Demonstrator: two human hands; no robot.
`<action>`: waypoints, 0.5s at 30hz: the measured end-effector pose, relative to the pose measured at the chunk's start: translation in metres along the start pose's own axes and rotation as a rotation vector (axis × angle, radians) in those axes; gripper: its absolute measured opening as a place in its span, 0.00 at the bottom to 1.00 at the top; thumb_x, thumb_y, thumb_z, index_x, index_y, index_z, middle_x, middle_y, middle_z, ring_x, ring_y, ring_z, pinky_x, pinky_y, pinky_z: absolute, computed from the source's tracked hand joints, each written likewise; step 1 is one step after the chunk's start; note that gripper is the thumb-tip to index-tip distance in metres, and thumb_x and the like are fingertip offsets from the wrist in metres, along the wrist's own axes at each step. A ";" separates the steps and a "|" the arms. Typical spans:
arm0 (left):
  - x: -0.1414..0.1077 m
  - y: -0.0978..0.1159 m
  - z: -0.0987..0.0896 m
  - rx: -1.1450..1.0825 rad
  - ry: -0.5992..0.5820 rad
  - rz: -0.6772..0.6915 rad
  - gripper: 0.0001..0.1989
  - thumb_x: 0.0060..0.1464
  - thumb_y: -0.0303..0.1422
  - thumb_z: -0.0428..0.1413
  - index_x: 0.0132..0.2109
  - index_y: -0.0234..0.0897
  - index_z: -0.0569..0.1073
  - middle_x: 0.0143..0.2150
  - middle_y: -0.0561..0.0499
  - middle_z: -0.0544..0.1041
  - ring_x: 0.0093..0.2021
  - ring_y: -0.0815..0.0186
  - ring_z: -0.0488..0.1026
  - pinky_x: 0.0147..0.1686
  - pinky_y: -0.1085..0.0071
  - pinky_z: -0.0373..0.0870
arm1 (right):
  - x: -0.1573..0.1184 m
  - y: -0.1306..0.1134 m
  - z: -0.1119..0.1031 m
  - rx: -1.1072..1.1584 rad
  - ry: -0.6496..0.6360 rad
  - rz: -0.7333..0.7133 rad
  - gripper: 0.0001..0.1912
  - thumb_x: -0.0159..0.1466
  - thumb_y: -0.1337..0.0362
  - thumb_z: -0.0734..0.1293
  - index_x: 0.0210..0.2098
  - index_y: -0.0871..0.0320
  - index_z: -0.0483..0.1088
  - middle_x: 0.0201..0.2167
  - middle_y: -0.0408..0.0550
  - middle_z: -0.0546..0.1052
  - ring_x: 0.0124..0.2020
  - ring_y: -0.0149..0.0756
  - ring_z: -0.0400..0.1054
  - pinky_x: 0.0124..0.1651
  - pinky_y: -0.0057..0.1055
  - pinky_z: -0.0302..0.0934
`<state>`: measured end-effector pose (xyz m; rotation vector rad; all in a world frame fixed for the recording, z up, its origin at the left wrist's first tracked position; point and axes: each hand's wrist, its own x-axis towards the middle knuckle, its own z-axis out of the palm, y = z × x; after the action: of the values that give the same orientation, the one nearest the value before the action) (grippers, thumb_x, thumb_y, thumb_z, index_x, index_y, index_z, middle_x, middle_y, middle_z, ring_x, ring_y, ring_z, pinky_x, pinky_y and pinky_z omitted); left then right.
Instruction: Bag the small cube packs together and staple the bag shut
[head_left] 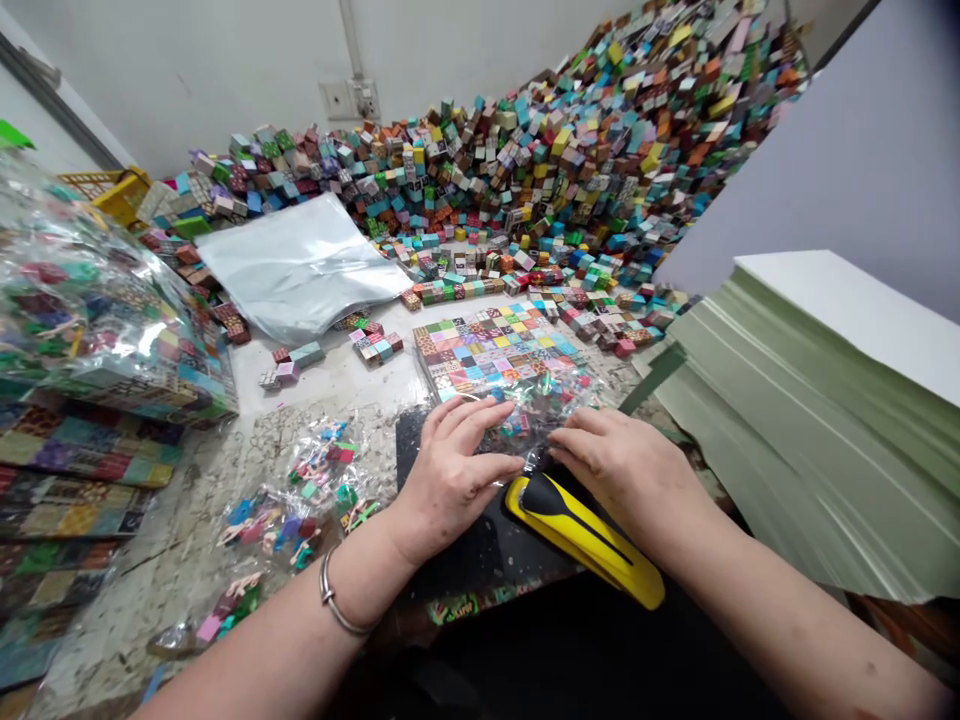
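Note:
A clear plastic bag (516, 424) of small colourful pieces lies between my hands, over the near edge of a sheet of patterned cubes (495, 345). My left hand (450, 475), a metal bangle at its wrist, holds the left side of the bag with thumb and fingers. The fingertips of my right hand (626, 460) pinch its right side. Just below the bag, a yellow and black stapler (589, 540) rests on a black board (480, 545), its head close to the plastic. The exact grip of the fingertips is partly hidden.
Several bags of small figures (281, 525) lie at left, near wrapped stacks of cubes (82, 470). Silver plastic bags (300, 265) lie behind. A large heap of loose cubes (525, 170) fills the back. Pale green sheets (825, 420) are stacked at right.

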<state>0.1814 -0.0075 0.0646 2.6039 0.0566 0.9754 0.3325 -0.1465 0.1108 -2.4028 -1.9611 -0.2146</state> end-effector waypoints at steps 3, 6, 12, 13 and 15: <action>0.000 0.000 0.000 -0.008 -0.003 -0.007 0.08 0.51 0.30 0.57 0.38 0.47 0.76 0.56 0.50 0.67 0.56 0.59 0.62 0.56 0.53 0.54 | 0.005 -0.001 -0.002 -0.108 -0.057 -0.072 0.07 0.61 0.68 0.61 0.31 0.57 0.72 0.28 0.47 0.71 0.31 0.38 0.63 0.30 0.33 0.52; 0.000 0.000 0.000 -0.006 -0.005 -0.012 0.08 0.51 0.30 0.57 0.38 0.47 0.76 0.56 0.50 0.68 0.56 0.60 0.62 0.56 0.54 0.55 | 0.010 -0.001 0.001 -0.138 -0.077 -0.101 0.10 0.61 0.70 0.60 0.26 0.58 0.70 0.26 0.48 0.70 0.29 0.37 0.63 0.31 0.33 0.52; 0.001 -0.001 0.000 -0.007 0.002 0.001 0.06 0.52 0.32 0.56 0.38 0.47 0.76 0.55 0.50 0.68 0.55 0.59 0.63 0.55 0.54 0.56 | 0.008 -0.001 -0.012 0.458 0.017 0.232 0.10 0.61 0.62 0.58 0.27 0.56 0.68 0.27 0.45 0.70 0.26 0.31 0.64 0.28 0.28 0.58; 0.001 -0.001 0.000 -0.008 0.005 0.000 0.06 0.52 0.32 0.56 0.38 0.47 0.76 0.55 0.50 0.69 0.55 0.60 0.63 0.55 0.54 0.56 | -0.001 0.000 -0.018 0.559 0.032 0.297 0.10 0.61 0.60 0.59 0.28 0.55 0.68 0.27 0.44 0.71 0.26 0.31 0.65 0.28 0.28 0.59; 0.001 -0.001 0.000 -0.011 0.009 -0.004 0.06 0.53 0.32 0.56 0.38 0.47 0.76 0.55 0.49 0.69 0.55 0.59 0.63 0.55 0.53 0.56 | -0.029 0.009 -0.026 0.636 0.066 0.418 0.12 0.60 0.55 0.59 0.29 0.52 0.69 0.27 0.44 0.72 0.27 0.34 0.67 0.29 0.30 0.61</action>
<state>0.1822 -0.0064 0.0648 2.5885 0.0593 0.9835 0.3334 -0.1792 0.1333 -2.2375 -1.1978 0.2938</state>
